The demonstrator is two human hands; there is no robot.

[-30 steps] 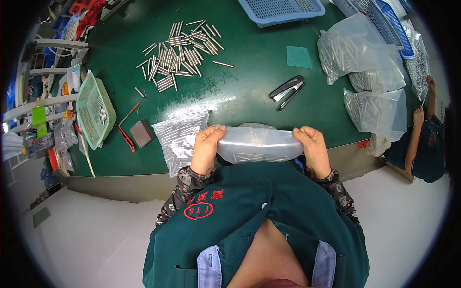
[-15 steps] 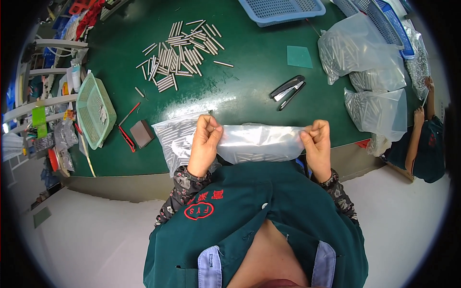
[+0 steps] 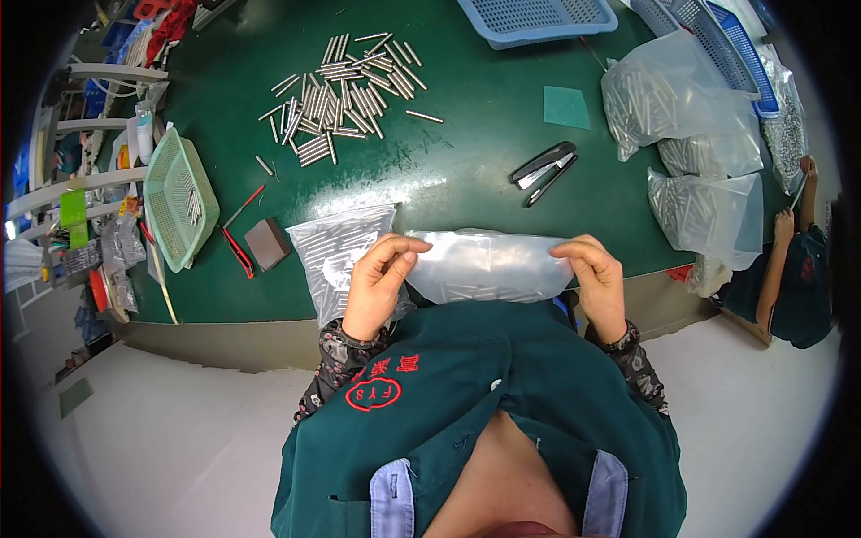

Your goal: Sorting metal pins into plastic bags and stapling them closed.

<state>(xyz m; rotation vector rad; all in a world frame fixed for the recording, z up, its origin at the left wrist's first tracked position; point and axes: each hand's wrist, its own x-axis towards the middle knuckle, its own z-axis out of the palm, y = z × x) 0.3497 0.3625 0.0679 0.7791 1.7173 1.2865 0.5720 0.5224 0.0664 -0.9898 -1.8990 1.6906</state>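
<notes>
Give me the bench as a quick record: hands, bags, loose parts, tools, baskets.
Left hand: fingertips at the left end of a translucent bag; firmness of grip unclear
Right hand: fingertips at that bag's right end; grip likewise unclear
Bag contents: metal rods, seen along its near side
Neighbouring bag: flat bag of rods, beside the left hand
Loose parts: pile of metal rods, far side, left of centre
Tools: black stapler, right of centre; red-handled tool, left
Baskets: pale green, left; blue, far edge

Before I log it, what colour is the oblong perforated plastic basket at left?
Pale green basket, best in head view.
</notes>
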